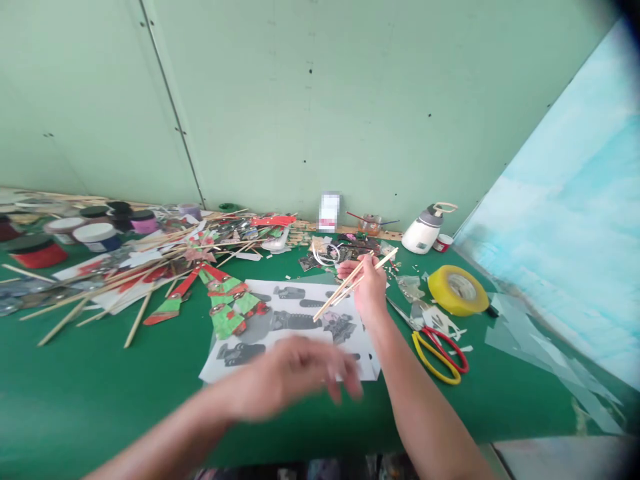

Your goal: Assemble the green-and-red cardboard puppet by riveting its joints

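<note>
My right hand point(371, 287) is closed around a few thin wooden sticks point(340, 291), held at a slant above the printed sheet. My left hand point(295, 377) hovers over the sheet's front edge, blurred by motion, its fingers loosely apart with nothing seen in them. On the white paper sheet point(313, 292) are dark grey printed shapes, partly covered by my hands. Along its left side lies a jointed green-and-red cut-out figure point(233, 303), its pieces joined by small round fasteners.
Scissors point(440, 353) with red and yellow handles lie right of my forearm, near a yellow tape roll point(457, 290) and clear plastic sheets point(545, 353). A white spray bottle point(423, 230) and a phone point(329, 212) stand at the back. Paint jars point(97, 237) and piled sticks point(143, 313) occupy the left.
</note>
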Available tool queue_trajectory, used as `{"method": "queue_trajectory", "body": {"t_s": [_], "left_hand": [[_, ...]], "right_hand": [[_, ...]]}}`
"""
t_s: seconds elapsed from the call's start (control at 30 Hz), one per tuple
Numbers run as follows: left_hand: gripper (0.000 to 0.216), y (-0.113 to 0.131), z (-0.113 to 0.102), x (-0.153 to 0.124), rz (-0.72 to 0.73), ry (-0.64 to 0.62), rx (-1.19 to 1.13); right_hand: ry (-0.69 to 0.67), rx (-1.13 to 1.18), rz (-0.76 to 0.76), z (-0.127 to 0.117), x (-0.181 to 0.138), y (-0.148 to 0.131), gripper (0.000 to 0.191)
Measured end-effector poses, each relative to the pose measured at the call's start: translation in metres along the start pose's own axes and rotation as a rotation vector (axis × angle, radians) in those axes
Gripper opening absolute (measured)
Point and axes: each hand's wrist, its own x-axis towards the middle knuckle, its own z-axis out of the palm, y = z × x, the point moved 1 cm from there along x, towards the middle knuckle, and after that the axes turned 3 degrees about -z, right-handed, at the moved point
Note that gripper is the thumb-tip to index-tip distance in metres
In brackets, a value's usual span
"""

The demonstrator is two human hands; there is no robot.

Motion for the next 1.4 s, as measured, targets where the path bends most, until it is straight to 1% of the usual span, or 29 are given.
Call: {"method": "queue_trajectory", "body": {"t_s": [0.03,0.07,0.13,0.17,0.2,0.23,0.27,0.3,0.37,0.43,0.5,0.6,0.67,0.8,0.9,1.0,1.13,1.23,1.3,1.4], "left_hand": [[0.032,0.001,-0.015,0.009,-0.005,0.103,0.038],[0.034,0.000,-0.031,0.020,-0.026,0.237,0.086],[0.045,-0.009,-0.056,0.042,-0.117,0.481,0.161],[0.051,-0.017,-0.062,0.052,-0.172,0.452,0.141],[0.053,-0.027,-0.064,0.061,-0.206,0.337,0.087],[0.051,-0.037,-0.062,0.069,-0.188,0.221,0.017],[0.047,-0.046,-0.059,0.075,-0.156,0.153,-0.021],[0.041,-0.055,-0.056,0.078,-0.147,0.137,-0.059],[0.039,-0.069,-0.050,0.082,-0.154,0.127,-0.188],[0.039,-0.077,-0.049,0.081,-0.145,0.102,-0.321],[0.037,-0.081,-0.053,0.078,-0.128,0.066,-0.444],[0.035,-0.085,-0.061,0.072,-0.122,0.014,-0.576],[0.035,-0.086,-0.064,0.069,-0.126,-0.013,-0.623],[0.031,-0.085,-0.064,0.066,-0.136,-0.060,-0.665],[0.028,-0.084,-0.061,0.067,-0.150,-0.119,-0.688],[0.025,-0.086,-0.058,0.068,-0.157,-0.163,-0.706],[0.024,-0.089,-0.058,0.069,-0.170,-0.160,-0.722],[0.025,-0.088,-0.059,0.068,-0.180,-0.147,-0.727],[0.026,-0.087,-0.059,0.068,-0.185,-0.136,-0.726],[0.029,-0.084,-0.059,0.068,-0.193,-0.120,-0.715]], "right_hand": [[-0.001,-0.016,0.002,0.003,-0.004,0.002,0.019],[0.002,-0.029,0.008,0.007,-0.007,0.005,0.019],[0.004,-0.042,0.037,0.016,-0.013,0.009,0.018],[0.003,-0.042,0.058,0.022,-0.014,0.010,0.017],[-0.003,-0.039,0.082,0.028,-0.015,0.011,0.016],[-0.015,-0.034,0.106,0.033,-0.015,0.012,0.016],[-0.033,-0.028,0.133,0.039,-0.014,0.012,0.016],[-0.057,-0.023,0.166,0.043,-0.013,0.012,0.017],[-0.132,-0.039,0.250,0.048,-0.009,0.012,0.018],[-0.241,-0.127,0.348,0.048,-0.006,0.015,0.021],[-0.375,-0.257,0.411,0.046,-0.007,0.019,0.028],[-0.564,-0.384,0.411,0.044,-0.012,0.029,0.039],[-0.631,-0.407,0.386,0.045,-0.016,0.033,0.043],[-0.649,-0.394,0.404,0.045,-0.019,0.034,0.045],[-0.632,-0.338,0.443,0.039,-0.020,0.030,0.040],[-0.603,-0.282,0.441,0.033,-0.021,0.027,0.036],[-0.610,-0.221,0.401,0.029,-0.020,0.022,0.033],[-0.613,-0.242,0.351,0.028,-0.016,0.018,0.030],[-0.577,-0.293,0.301,0.027,-0.015,0.016,0.028],[-0.482,-0.344,0.252,0.028,-0.014,0.015,0.027]]}}
